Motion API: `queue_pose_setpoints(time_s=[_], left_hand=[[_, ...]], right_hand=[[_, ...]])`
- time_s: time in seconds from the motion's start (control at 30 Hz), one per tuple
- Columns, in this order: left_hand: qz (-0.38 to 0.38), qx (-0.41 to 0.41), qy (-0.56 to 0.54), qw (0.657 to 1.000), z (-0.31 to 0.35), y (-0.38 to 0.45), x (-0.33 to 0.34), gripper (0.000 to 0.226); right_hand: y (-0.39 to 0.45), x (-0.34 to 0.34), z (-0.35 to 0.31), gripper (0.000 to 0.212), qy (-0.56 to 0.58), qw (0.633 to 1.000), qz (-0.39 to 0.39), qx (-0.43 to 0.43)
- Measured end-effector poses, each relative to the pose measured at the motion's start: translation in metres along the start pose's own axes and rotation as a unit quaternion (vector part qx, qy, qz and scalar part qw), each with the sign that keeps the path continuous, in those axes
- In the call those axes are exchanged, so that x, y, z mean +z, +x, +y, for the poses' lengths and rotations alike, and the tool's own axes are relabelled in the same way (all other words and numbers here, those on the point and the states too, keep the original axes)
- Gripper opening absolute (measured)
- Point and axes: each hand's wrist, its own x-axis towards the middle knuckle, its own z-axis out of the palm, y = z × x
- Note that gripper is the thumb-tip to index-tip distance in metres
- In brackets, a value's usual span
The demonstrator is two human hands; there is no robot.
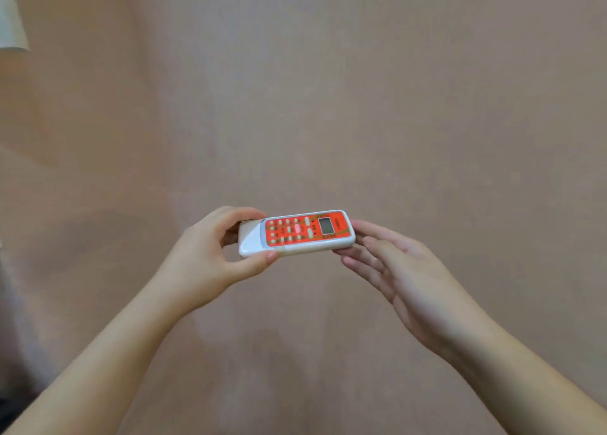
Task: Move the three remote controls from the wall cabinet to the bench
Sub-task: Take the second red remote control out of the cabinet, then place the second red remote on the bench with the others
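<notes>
— Head view, item one: where do we log the remote control (297,233)?
— Midair before a pinkish wall (328,89); our left hand (210,254) pinches its white end, our right hand (404,277), fingers spread, touches the other.

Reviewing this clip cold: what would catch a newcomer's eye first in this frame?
The remote control, white with a bright orange button face and a small grey screen, stands out at the centre, held level against a plain pinkish-brown surface. The left hand pinches its white end between thumb and fingers, while the right hand lies open, fingertips at the screen end. A pale object pokes in at the top left corner.
</notes>
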Motion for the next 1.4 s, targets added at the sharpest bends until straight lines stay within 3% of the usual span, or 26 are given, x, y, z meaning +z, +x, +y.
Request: queue_pose_setpoints(time_s=[0.27,0.53,0.93,1.4], left_hand=[[-0.086,0.085,-0.084,0.989,0.029,0.036,0.082,0.041],[-0.221,0.174,-0.203,0.938,0.043,0.052,0.169,0.045],[-0.373,0.278,-0.337,0.819,0.134,0.007,0.283,0.05],[-0.464,0.376,-0.381,0.706,0.34,-0.127,0.367,0.05]], right_hand=[[-0.043,-0.072,-0.006,0.029,-0.01,0.993,0.121,0.003],[-0.103,-0.105,0.003,0.033,-0.042,0.957,0.289,-0.001],[-0.233,-0.114,-0.001,0.034,-0.109,0.84,0.531,0.002],[-0.441,-0.146,-0.045,0.036,-0.108,0.713,0.692,-0.013]])
